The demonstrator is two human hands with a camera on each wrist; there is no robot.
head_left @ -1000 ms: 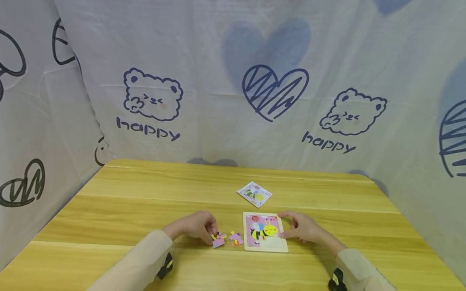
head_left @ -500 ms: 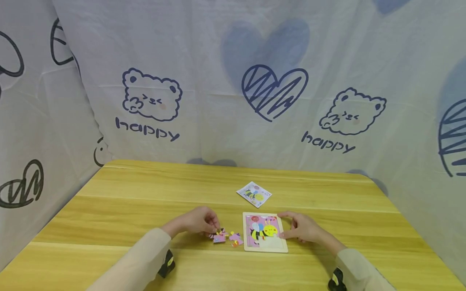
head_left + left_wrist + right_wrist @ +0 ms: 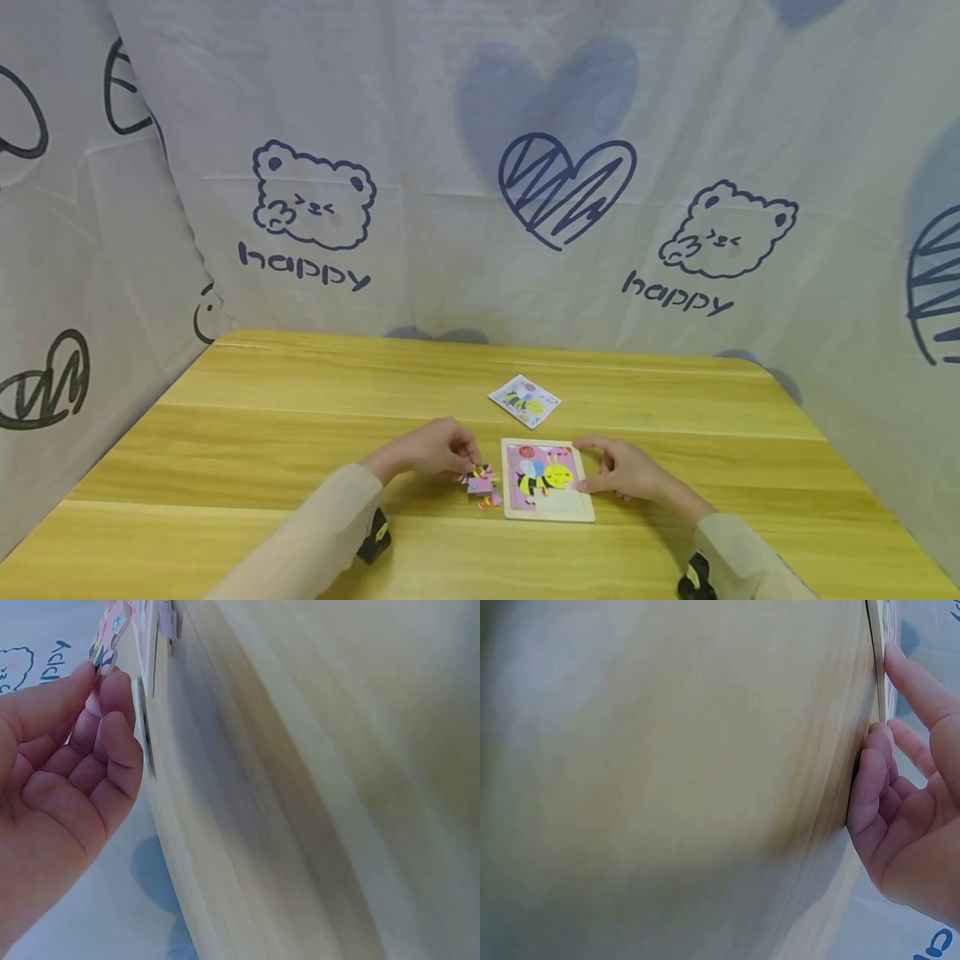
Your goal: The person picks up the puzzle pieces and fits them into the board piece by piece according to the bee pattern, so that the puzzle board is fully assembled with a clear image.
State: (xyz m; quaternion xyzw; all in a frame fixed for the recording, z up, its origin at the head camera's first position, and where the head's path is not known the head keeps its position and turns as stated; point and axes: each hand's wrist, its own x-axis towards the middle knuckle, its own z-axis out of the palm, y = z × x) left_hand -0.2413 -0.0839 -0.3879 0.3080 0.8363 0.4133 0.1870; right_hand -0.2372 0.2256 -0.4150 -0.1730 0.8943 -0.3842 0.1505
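My left hand (image 3: 444, 448) pinches a pink jigsaw piece (image 3: 478, 485) between thumb and fingertips, just left of the puzzle tray. In the left wrist view this piece (image 3: 112, 630) stands tilted at the thumb tip. Beneath it, partly hidden, another pink piece (image 3: 489, 502) lies on the table. The wooden puzzle tray (image 3: 547, 516) shows a bee picture, with a bare patch at its lower right. My right hand (image 3: 626, 472) rests at the tray's right side, thumb on the rail and index finger at the upper right corner. Its other fingers curl beside the edge (image 3: 880, 675).
A small card (image 3: 525, 401) with the same bee picture lies behind the tray on the wooden table (image 3: 300, 383). A white cloth (image 3: 442, 167) printed with bears and hearts hangs behind the table.
My left hand has lifted the pink piece and moved right toward the tray, so the piece now overlaps the other loose one. The right hand and tray have stayed in place.
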